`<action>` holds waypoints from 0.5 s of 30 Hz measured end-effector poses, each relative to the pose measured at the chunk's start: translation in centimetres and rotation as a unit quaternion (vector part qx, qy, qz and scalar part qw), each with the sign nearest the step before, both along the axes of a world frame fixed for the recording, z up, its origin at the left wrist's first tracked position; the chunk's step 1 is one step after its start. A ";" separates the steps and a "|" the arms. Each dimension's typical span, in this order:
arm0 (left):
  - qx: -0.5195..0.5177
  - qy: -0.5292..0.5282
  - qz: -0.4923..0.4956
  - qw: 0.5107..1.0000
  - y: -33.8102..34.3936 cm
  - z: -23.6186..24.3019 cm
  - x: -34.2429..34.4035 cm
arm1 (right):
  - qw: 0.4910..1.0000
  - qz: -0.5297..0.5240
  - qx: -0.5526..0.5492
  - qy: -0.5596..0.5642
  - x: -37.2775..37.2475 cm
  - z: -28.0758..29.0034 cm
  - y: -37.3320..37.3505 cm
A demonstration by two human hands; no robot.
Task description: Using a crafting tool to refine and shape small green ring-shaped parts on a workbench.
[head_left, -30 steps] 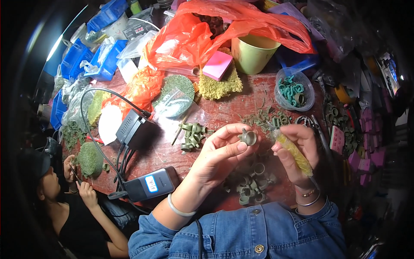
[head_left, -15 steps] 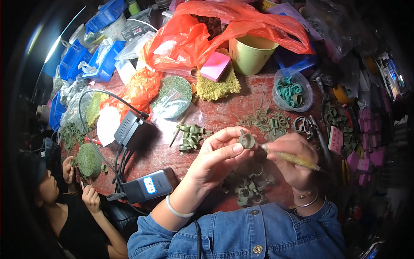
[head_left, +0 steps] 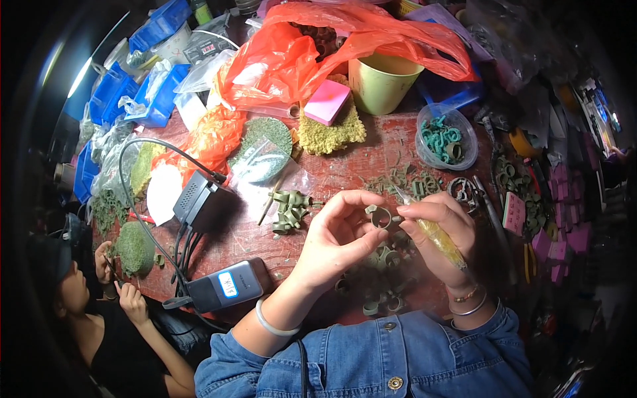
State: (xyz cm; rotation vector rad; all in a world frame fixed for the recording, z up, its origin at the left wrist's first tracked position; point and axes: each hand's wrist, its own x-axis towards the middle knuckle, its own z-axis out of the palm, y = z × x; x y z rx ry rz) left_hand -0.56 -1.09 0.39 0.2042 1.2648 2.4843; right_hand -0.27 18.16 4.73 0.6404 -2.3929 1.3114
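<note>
My left hand grips a small olive-green ring-shaped piece between thumb and fingers. My right hand is wrapped round a slim tool with a crumpled yellow covering, its narrow pale end angled up beside the ring. The fingertips of both hands are close at the ring; whether they touch I cannot tell. Beyond my left hand lies a cluster of green ring pieces on a plastic sheet, with more pieces below my hands and green shavings behind them.
A power bank and black device with cables lie left. A tub of teal pieces, pale-green bucket and red bags stand behind. Pink blocks crowd the right. A co-worker works at lower left.
The ring has turned in my left fingers. My right hand has moved left toward it, the tool swinging flatter half a second ago and now more upright again.
</note>
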 end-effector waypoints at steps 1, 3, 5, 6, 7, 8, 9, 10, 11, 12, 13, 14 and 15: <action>0.005 -0.005 -0.002 1.000 0.0 0.0 0.0 | 1.000 -0.001 0.005 0.002 0.0 -0.1 0.1; 0.009 -0.011 -0.002 1.000 0.1 0.0 0.1 | 1.000 -0.004 0.000 0.002 0.0 -0.4 0.1; 0.008 -0.021 0.003 1.000 0.3 0.1 0.2 | 1.000 -0.006 -0.005 0.001 0.1 -0.4 0.2; 0.008 -0.021 0.004 1.000 0.2 0.1 0.2 | 1.000 -0.004 -0.003 -0.004 0.1 -0.3 0.1; 0.021 -0.026 0.004 0.999 0.1 0.1 0.2 | 1.000 -0.003 -0.001 -0.008 0.1 -0.2 0.1; 0.034 -0.031 0.003 0.999 0.1 0.1 0.2 | 1.000 -0.003 -0.001 -0.009 0.1 -0.1 0.1; 0.034 -0.031 0.003 0.999 0.1 0.3 0.2 | 1.000 0.004 0.001 -0.017 0.1 0.1 0.2; 0.067 -0.048 0.004 0.997 0.2 0.7 0.2 | 1.000 0.011 0.003 -0.025 0.2 0.3 0.2; 0.099 -0.064 0.004 0.993 0.3 1.0 0.1 | 1.000 0.011 0.003 -0.026 0.1 0.5 0.2; 0.099 -0.064 0.005 0.993 0.2 1.3 0.1 | 0.999 0.007 -0.039 -0.037 0.2 0.6 0.3; 0.075 -0.083 0.003 0.994 0.1 1.4 0.1 | 0.996 0.003 -0.080 -0.048 0.2 0.7 0.3; 0.050 -0.101 0.000 0.994 0.0 1.5 0.1 | 0.996 0.004 -0.080 -0.049 0.3 0.6 0.7; 0.051 -0.100 0.000 0.994 -0.1 1.4 0.1 | 0.988 0.044 -0.120 -0.088 0.5 0.5 1.4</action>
